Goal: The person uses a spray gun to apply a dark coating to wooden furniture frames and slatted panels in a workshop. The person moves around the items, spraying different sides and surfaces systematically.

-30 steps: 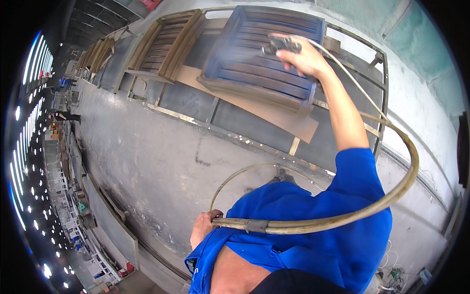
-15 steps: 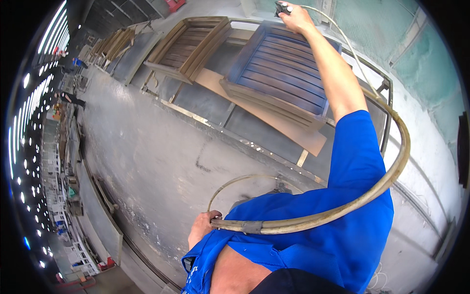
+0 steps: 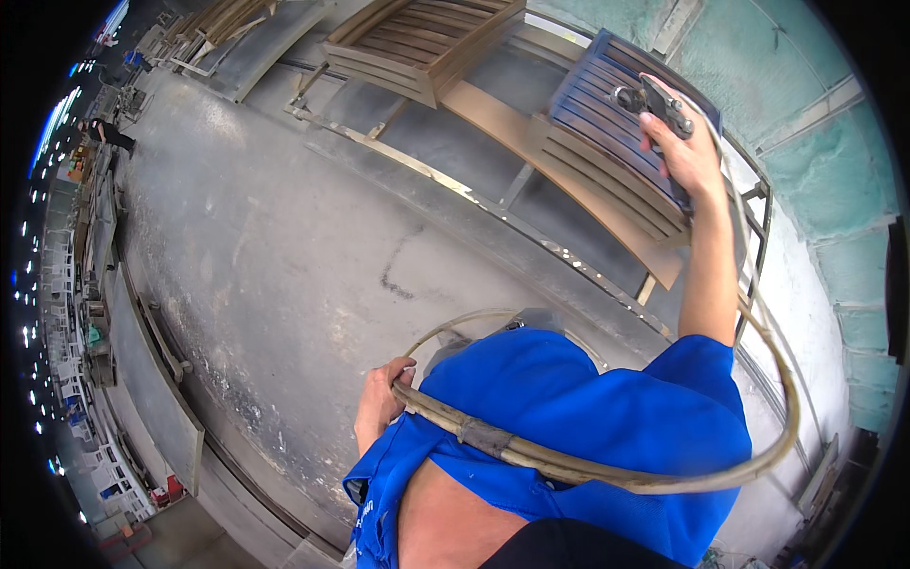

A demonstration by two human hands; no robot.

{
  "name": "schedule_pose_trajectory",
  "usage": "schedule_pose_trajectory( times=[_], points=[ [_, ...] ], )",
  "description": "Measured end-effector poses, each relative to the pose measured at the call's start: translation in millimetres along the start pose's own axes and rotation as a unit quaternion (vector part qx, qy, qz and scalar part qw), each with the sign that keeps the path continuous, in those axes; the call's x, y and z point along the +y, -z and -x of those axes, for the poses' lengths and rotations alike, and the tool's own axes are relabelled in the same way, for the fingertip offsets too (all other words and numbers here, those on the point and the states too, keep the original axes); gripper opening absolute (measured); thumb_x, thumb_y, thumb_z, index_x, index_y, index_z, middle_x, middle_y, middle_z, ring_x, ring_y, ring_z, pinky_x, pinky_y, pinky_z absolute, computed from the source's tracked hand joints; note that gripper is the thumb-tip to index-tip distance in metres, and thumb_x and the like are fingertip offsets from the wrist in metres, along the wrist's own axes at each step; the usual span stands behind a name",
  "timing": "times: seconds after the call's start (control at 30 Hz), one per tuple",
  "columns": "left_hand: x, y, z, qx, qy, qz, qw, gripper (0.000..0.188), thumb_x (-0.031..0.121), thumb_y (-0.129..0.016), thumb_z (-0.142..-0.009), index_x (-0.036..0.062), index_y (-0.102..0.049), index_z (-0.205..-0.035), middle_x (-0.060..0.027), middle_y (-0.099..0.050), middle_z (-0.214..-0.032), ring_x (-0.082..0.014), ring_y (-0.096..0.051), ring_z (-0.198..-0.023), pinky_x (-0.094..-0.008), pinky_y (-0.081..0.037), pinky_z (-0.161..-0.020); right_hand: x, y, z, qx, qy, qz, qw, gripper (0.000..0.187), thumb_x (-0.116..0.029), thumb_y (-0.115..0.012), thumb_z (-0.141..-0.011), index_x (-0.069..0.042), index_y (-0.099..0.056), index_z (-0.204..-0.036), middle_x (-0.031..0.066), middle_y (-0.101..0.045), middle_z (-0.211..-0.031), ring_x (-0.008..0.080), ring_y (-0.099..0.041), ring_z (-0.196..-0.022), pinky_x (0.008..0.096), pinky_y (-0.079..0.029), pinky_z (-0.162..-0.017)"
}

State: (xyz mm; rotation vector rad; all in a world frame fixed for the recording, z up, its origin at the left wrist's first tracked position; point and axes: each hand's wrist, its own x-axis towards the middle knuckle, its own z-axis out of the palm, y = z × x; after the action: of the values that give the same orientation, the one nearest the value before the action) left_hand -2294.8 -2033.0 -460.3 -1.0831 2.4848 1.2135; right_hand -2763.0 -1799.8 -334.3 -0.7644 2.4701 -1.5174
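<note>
1. Above the blue-tinted slatted piece, the right hand has its fingers wrapped around a metal spray gun. The grip looks firm, leaving the nozzle clear on the fingers' left; whether the trigger is pressed I cannot tell.
2. Under and to the left of those fingers, the slatted piece lies on the long framed desk, its slats facing up, which probably leaves them open to the gun. The right arm reaches well out, likely so the gun hangs over the slats without leaning on them.
3. Nearer the body than the right fingers, a brown strip of board runs beside the piece's near side and seems to pass beneath it, perhaps as a support.
4. Farther left of the right fingers, a brown slatted piece rests apart on the same desk, presumably spaced for access.
5. Low beside the body, the left hand has its fingers closed around a hose. From these fingers the hose bows rightward across the blue shirt, then up toward the right hand; held so, its slack likely keeps off the slats.
</note>
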Motion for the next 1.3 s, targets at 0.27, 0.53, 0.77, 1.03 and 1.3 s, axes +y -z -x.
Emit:
schedule_pose_trajectory(
  times=[0.27, 0.53, 0.77, 1.03, 1.3],
  points=[
    [-35.9, 75.2, -58.5, -0.046, -0.009, -0.069, 0.997, 0.022, 0.019, -0.068, -0.097, 0.0094, -0.075, -0.116, -0.0265, -0.073, -0.095, -0.0455, -0.072, -0.095, -0.048, -0.056, -0.08, 53.7, -128.8, -115.5, -0.009, -0.089, -0.027, 0.996, 0.055, -0.022, -0.07, -0.099, -0.026, -0.057, -0.153, 0.0007, -0.071, -0.093, 0.0094, -0.065, -0.067, 0.0276, -0.051, -0.049],
    [0.8, 80.1, -90.0, 0.025, 0.035, -0.011, 0.999, 0.021, 0.017, -0.065, -0.099, 0.0058, -0.075, -0.113, -0.0246, -0.069, -0.08, -0.0407, -0.07, -0.077, -0.0464, -0.052, -0.071, 121.6, -164.3, -241.0, 0.081, -0.057, 0.09, 0.991, 0.055, -0.025, -0.072, -0.094, -0.028, -0.061, -0.148, 0.0201, -0.077, -0.115, 0.0332, -0.077, -0.1, 0.0416, -0.06, -0.091],
    [54.1, 85.1, -133.0, -0.023, 0.046, -0.053, 0.997, 0.022, 0.015, -0.066, -0.097, 0.0041, -0.074, -0.114, -0.024, -0.071, -0.082, -0.0377, -0.071, -0.077, -0.0443, -0.053, -0.072, 174.2, -93.8, -381.9, 0.2, -0.044, 0.139, 0.969, 0.055, -0.035, -0.07, -0.093, -0.028, -0.061, -0.147, 0.0233, -0.072, -0.125, 0.0407, -0.066, -0.123, 0.0456, -0.052, -0.108],
    [102.9, 82.6, -172.2, -0.048, 0.052, -0.071, 0.995, 0.028, 0.007, -0.069, -0.09, 0.0042, -0.073, -0.117, -0.0268, -0.074, -0.096, -0.0433, -0.073, -0.096, -0.0472, -0.055, -0.083, 127.7, -45.2, -295.7, -0.024, -0.051, 0.031, 0.998, 0.059, -0.027, -0.068, -0.098, -0.019, -0.055, -0.154, 0.001, -0.063, -0.073, 0.01, -0.06, -0.061, 0.0288, -0.049, -0.047],
    [98.6, 68.0, -215.1, -0.126, 0.004, -0.105, 0.986, 0.023, 0.014, -0.069, -0.095, 0.0071, -0.074, -0.117, -0.0247, -0.075, -0.096, -0.0434, -0.072, -0.098, -0.0498, -0.055, -0.084, 96.0, -39.3, -180.3, -0.18, -0.08, -0.182, 0.963, 0.064, -0.024, -0.074, -0.091, -0.012, -0.057, -0.151, 0.0015, -0.068, -0.086, 0.0087, -0.064, -0.066, 0.022, -0.046, -0.044]
  ],
)
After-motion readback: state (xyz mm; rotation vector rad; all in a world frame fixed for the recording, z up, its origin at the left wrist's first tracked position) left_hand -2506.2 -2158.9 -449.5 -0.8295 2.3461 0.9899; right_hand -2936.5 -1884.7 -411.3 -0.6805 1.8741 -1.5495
